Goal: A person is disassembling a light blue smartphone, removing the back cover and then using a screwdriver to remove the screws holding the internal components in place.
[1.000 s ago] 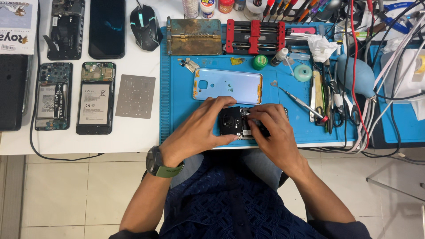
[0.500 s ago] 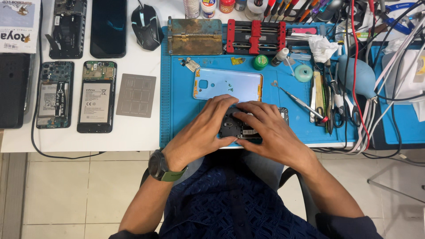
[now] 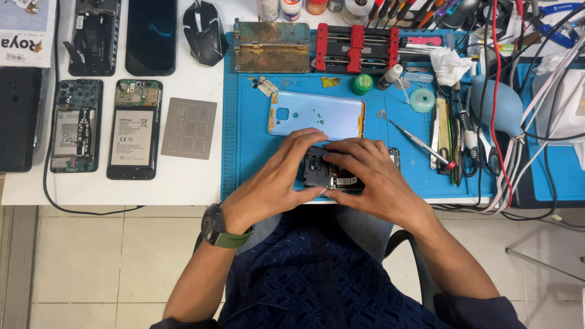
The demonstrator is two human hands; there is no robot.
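An opened dark phone lies on the blue work mat near the table's front edge, its inner parts showing. My left hand, with a green-strapped watch on the wrist, grips the phone's left end. My right hand covers its right half, fingers pressing on top. A light blue phone back cover lies on the mat just beyond my hands. Most of the phone is hidden under my fingers.
Two opened phones and a metal stencil plate lie on the white table at left, with a black mouse behind. A red clamp fixture, screwdrivers, tweezers, a blue air blower and tangled cables crowd the right.
Both hands have closed further over the phone; my right hand slid left to cover more of it. The phone has stayed in place.
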